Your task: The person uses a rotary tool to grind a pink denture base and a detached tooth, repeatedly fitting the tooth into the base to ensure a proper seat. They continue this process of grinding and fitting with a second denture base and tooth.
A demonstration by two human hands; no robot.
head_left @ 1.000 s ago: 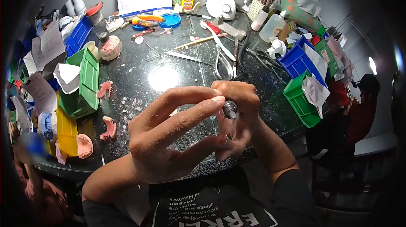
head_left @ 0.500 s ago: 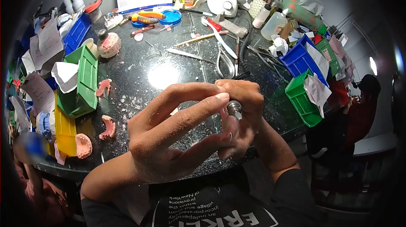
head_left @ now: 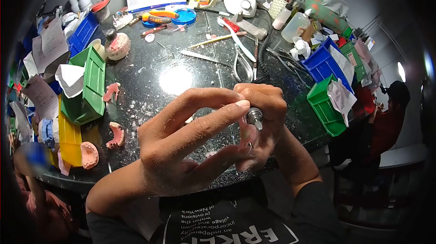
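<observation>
My left hand (head_left: 181, 130) pinches a small pink denture piece (head_left: 246, 136) between thumb and fingertips. A thin wire clasp shows at its lower edge, and fingers cover much of the piece. My right hand (head_left: 265, 105) is wrapped round a rotary handpiece (head_left: 254, 116), whose metal nose and pale burr point down toward me, right beside the denture piece. The fingertips of both hands meet above it. Fine dust clings to my fingers. Below and behind the hands is the dark, dust-strewn benchtop (head_left: 181, 107).
On the left lie pink denture plates (head_left: 116, 136), a pink cast (head_left: 89, 155), a green bin (head_left: 93, 85) and a yellow bin (head_left: 70, 141). Pliers (head_left: 243, 64), a toothbrush (head_left: 238, 39) and a wax knife (head_left: 204, 57) lie behind. Right are blue (head_left: 324, 62) and green bins (head_left: 324, 107). People are at both sides.
Both hands have shifted very slightly to the right, with the handpiece and the denture piece still in them. The grips look the same.
</observation>
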